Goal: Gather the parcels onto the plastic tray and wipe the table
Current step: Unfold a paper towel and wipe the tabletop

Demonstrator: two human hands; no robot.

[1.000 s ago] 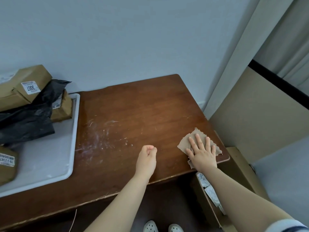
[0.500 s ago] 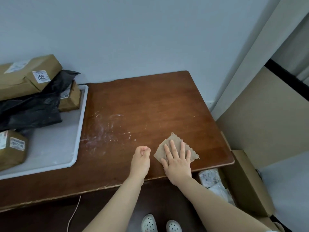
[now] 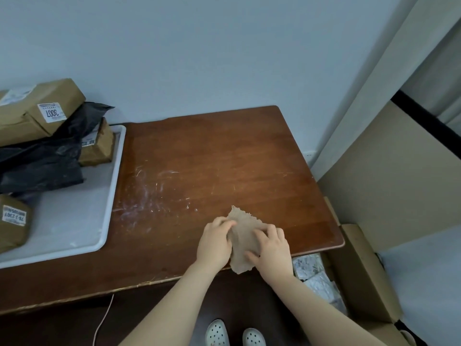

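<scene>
Left fingers (image 3: 225, 223) were curled onto the left edge of the brown cloth (image 3: 242, 237); right fingers (image 3: 269, 233) were bent over its right side, thumb pressed on its lower part. The left hand (image 3: 215, 243) and right hand (image 3: 274, 248) thus gripped the cloth between them at the near edge of the wooden table (image 3: 224, 151). The cloth's long axis ran away from the person: its ragged tip pointed toward the wall, and its near end hung past the table edge. White smears (image 3: 143, 193) marked the tabletop to the left. Farther left, the plastic tray (image 3: 117, 171) bore the parcels: a box labelled 3007 (image 3: 45, 109), a black bag (image 3: 42, 161), a small box (image 3: 98, 148) and another box (image 3: 12, 222).
</scene>
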